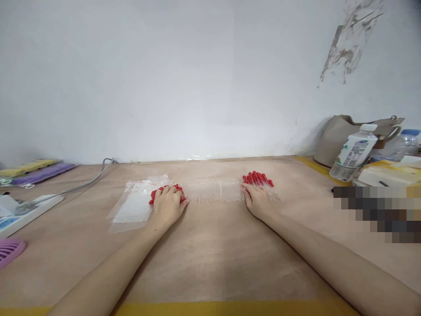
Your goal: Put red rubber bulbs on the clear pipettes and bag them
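Note:
My left hand (pixel 169 202) lies curled over a pile of red rubber bulbs (pixel 152 201), its fingers closed around some of them. How many it grips is hidden. Clear thin tubes (pixel 205 192) lie side by side in a long row between my two hands. At the right end of that row, my right hand (pixel 258 199) pinches a thin clear tube (pixel 236 182) between thumb and fingers. Just behind that hand, a fan of droppers with red bulbs (pixel 258 177) lies on the table, clear stems pointing towards me.
Clear plastic bags (pixel 131 208) lie left of the bulbs. A white power strip (pixel 29 213) with a grey cable sits at the left, near a pink plastic object (pixel 11 252). A bottle (pixel 353 151) and a beige bag (pixel 332 140) stand at the right. A wall rises behind.

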### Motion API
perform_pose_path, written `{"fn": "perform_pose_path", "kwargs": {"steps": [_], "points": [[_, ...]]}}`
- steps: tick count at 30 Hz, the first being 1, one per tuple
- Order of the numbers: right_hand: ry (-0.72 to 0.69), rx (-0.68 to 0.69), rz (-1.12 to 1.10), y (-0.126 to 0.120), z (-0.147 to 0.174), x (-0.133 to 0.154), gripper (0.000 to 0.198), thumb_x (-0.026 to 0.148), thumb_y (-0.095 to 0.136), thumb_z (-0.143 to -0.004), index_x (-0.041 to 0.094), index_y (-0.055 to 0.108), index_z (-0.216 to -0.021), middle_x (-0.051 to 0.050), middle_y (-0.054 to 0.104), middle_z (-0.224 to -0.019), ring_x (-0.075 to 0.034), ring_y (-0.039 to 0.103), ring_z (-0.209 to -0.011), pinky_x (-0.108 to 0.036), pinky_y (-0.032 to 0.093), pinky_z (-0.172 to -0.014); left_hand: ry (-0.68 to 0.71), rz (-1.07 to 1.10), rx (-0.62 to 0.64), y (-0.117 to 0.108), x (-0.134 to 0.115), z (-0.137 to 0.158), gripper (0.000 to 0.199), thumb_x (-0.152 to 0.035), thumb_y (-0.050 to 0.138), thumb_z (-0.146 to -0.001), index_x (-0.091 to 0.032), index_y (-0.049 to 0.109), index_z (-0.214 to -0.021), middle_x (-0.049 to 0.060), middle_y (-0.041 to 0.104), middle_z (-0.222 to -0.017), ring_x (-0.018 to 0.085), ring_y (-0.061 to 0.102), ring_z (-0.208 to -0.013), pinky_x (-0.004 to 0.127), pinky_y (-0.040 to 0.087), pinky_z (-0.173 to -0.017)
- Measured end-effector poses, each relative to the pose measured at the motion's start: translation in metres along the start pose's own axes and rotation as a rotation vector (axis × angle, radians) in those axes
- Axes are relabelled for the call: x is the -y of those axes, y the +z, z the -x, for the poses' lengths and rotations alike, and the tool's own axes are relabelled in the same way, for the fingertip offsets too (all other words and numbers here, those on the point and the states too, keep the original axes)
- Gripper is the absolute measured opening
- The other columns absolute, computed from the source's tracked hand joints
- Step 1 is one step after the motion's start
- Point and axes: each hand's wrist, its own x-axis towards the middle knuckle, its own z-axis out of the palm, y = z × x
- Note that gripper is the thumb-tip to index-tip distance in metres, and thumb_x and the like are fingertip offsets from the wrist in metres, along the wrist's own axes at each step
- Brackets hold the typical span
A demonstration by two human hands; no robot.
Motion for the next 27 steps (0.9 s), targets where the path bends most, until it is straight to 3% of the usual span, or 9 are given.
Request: {"fn": "perform_pose_path", "kwargs": {"steps": [7,11,16,20,24,27], "points": [[-0.024,-0.027,-0.014,-0.002,0.000,0.002,0.030,0.021,0.030,-0.087,0.016,0.054,-0.104,-0.008,0.062,-0.097,-0.019,0.055,-0.089,-0.033,0.035,-0.081,-0.017,0.040,-0.080,-0.011,-0.010,0.002,0.024,-0.029,0.046,-0.079,-0.017,0.062,-0.065,0.011,0.061,-0.080,0.028,0.051,-0.081,0.042,0.032,-0.071],[-0.006,-0.066,-0.076,-0.006,-0.001,0.005,0.029,0.020,0.029,-0.087,0.015,0.053,-0.103,-0.010,0.059,-0.096,-0.019,0.053,-0.090,-0.031,0.038,-0.078,0.023,0.267,-0.153,-0.020,-0.032,0.009,0.020,-0.030,0.047,-0.080,-0.018,0.064,-0.074,0.007,0.060,-0.079,0.023,0.051,-0.079,0.038,0.033,-0.073],[0.006,-0.009,-0.126,-0.011,0.000,0.010,0.023,0.021,0.033,-0.085,0.019,0.054,-0.092,-0.007,0.060,-0.093,-0.020,0.054,-0.089,-0.034,0.037,-0.081,0.148,0.538,-0.019,-0.015,-0.058,0.019,0.014,-0.027,0.052,-0.076,-0.020,0.063,-0.076,0.004,0.059,-0.077,0.020,0.053,-0.076,0.036,0.037,-0.075],[-0.036,0.066,-0.136,-0.015,0.003,0.016,0.020,0.023,0.036,-0.084,0.020,0.055,-0.091,-0.006,0.061,-0.088,-0.019,0.054,-0.084,-0.033,0.038,-0.077,0.151,0.638,0.006,-0.010,-0.060,0.020,0.012,-0.026,0.053,-0.075,-0.019,0.061,-0.079,0.005,0.057,-0.079,0.020,0.054,-0.079,0.033,0.041,-0.073],[-0.112,0.092,-0.129,-0.015,0.005,0.020,0.019,0.025,0.037,-0.085,0.020,0.056,-0.088,-0.005,0.061,-0.086,-0.017,0.055,-0.080,-0.030,0.038,-0.074,0.176,0.708,0.035,-0.006,-0.061,0.016,0.032,-0.041,0.061,-0.070,-0.018,0.060,-0.093,0.005,0.056,-0.086,0.020,0.054,-0.081,0.032,0.044,-0.072],[-0.146,0.081,-0.101,-0.015,0.007,0.022,0.021,0.026,0.038,-0.086,0.020,0.057,-0.090,-0.004,0.062,-0.087,-0.016,0.056,-0.080,-0.029,0.038,-0.075,0.211,0.753,0.091,-0.002,-0.066,0.013,0.025,-0.040,0.058,-0.075,-0.020,0.064,-0.087,0.004,0.056,-0.085,0.018,0.054,-0.077,0.029,0.044,-0.069]]}}
